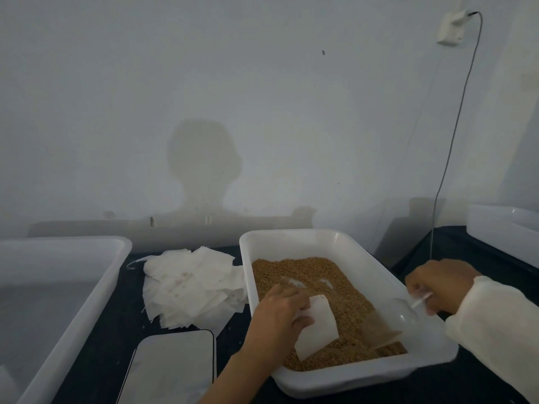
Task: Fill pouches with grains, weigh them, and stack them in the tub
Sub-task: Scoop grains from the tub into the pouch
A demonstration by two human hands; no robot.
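A white tray (294, 236) holds brown grains (315, 275). Over the grains my left hand (277, 316) pinches a white pouch (316, 326) by its upper edge. My right hand (440, 285) grips the handle of a clear plastic scoop (388, 326), whose bowl carries grains and dips into the tray's near right corner, just right of the pouch. A heap of empty white pouches (194, 284) lies left of the tray. A flat white scale (175, 365) sits in front of that heap. A large white tub (67, 290) stands at the far left.
Another white container (507, 228) stands at the back right on the dark table. A grey cable (455, 126) hangs down the wall from a socket to behind the tray.
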